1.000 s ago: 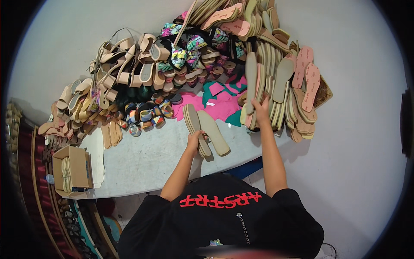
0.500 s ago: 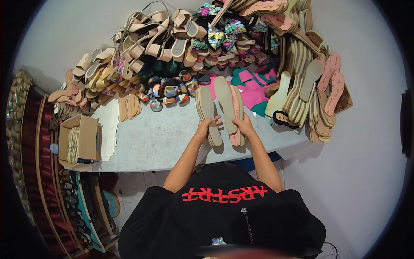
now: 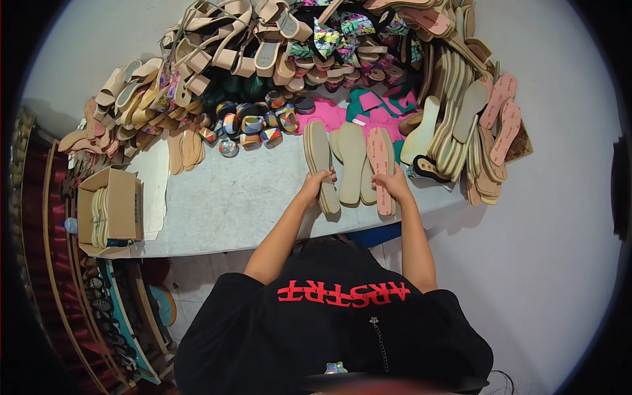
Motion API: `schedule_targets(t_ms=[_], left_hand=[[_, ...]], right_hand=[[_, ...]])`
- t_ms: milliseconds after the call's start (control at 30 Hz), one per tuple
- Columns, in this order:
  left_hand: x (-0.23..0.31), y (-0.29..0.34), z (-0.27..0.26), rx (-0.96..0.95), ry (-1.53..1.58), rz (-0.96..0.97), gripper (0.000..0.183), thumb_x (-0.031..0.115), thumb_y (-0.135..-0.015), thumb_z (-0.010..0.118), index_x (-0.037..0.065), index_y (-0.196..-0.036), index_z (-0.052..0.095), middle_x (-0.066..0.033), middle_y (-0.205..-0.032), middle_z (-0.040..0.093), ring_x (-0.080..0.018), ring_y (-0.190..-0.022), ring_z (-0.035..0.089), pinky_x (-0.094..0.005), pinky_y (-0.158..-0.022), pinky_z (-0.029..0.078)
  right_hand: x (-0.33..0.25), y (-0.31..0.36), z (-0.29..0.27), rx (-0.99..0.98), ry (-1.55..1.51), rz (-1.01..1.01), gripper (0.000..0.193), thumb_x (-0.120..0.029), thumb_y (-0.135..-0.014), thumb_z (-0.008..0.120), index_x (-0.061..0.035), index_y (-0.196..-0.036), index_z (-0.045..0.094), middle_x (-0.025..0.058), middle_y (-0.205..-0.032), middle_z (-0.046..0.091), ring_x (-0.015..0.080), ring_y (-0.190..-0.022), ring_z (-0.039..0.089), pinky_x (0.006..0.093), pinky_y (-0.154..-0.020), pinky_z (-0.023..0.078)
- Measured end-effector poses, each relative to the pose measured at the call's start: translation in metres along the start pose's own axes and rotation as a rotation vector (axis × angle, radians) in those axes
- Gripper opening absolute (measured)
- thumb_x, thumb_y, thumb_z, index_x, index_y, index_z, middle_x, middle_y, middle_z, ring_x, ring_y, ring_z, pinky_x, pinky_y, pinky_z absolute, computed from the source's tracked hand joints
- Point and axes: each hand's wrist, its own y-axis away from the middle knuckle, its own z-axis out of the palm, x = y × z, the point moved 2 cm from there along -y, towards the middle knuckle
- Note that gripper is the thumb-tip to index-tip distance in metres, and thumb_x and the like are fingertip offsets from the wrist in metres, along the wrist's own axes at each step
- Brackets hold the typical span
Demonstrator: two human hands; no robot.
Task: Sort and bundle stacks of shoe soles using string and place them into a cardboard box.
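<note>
Okay so, smack in the middle of the action is a bunch of loose soles (image 3: pixel 352 161), beige and overlapping, near the front edge of the table (image 3: pixel 224 210). Going by a clock face centred on those: just beside them at 9 is a stack (image 3: pixel 318 155) of beige soles, and the left hand (image 3: pixel 317 186) has a snug hold round its lower part, fingertips poking out on the 3 o'clock side. Just beside them at 3 is a pink sole (image 3: pixel 380 148), pinched by the right hand (image 3: pixel 394 184), thumb on top. Its other fingers are mostly hidden, so can't tell if they're touching anything else.

Further out: pink cloth (image 3: pixel 326 113) at 12, patchwork shoes (image 3: pixel 251 124) at 10, tan insoles (image 3: pixel 185 150) around 9. Open box (image 3: pixel 125 201) with more soles inside sits well apart, a bit before 9. Big heap of sandals (image 3: pixel 268 56) at 11, and a long packed row of soles (image 3: pixel 454 112) at 2.
</note>
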Motion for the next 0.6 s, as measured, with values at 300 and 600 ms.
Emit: schedule_targets(t_ms=[300, 600], left_hand=[[0.002, 0.006, 0.038, -0.002, -0.105, -0.018, 0.031, 0.020, -0.076, 0.047, 0.001, -0.100, 0.054, -0.0077, -0.083, 0.057, -0.0173, -0.075, 0.057, -0.0314, -0.071, 0.048], [-0.004, 0.010, 0.041, -0.143, -0.028, -0.101, 0.041, 0.022, -0.077, 0.044, -0.001, -0.110, 0.051, -0.0097, -0.094, 0.058, -0.0185, -0.082, 0.057, -0.0340, -0.074, 0.048]], right_hand=[[0.011, -0.024, 0.014, 0.331, 0.566, -0.103, 0.063, -0.016, -0.061, 0.070, -0.0003, -0.114, 0.038, 0.0197, -0.089, 0.060, 0.0296, -0.083, 0.060, 0.0357, -0.074, 0.046], [0.006, -0.025, 0.019, 0.281, 0.607, -0.057, 0.070, 0.000, -0.056, 0.068, -0.0045, -0.117, 0.033, 0.0112, -0.084, 0.057, 0.0211, -0.077, 0.058, 0.0325, -0.068, 0.047]])
